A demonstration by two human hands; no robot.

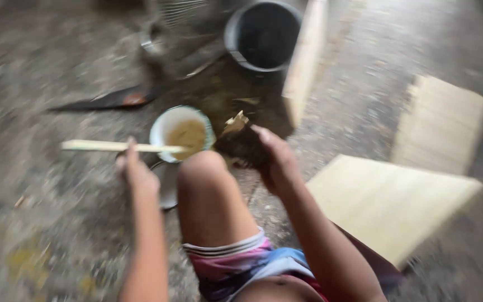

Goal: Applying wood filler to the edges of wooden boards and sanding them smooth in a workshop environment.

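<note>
The view is blurred by motion. My left hand (135, 170) grips a pale flat stick (113, 146) that lies level, its far end over a small white bowl (166, 126) of yellowish paste on the floor. My right hand (272, 156) holds a dark brown rough lump (241, 142) with a pale tip, just right of the bowl. My bare knee (208, 184) rises between the two hands.
A grey bucket (264, 33) stands at the top. A long pale wooden plank (306, 56) leans beside it. Two pale woven boards (387, 201) (443, 123) lie on the right. A dark blade-like tool (110, 100) rests on the rough concrete floor at left.
</note>
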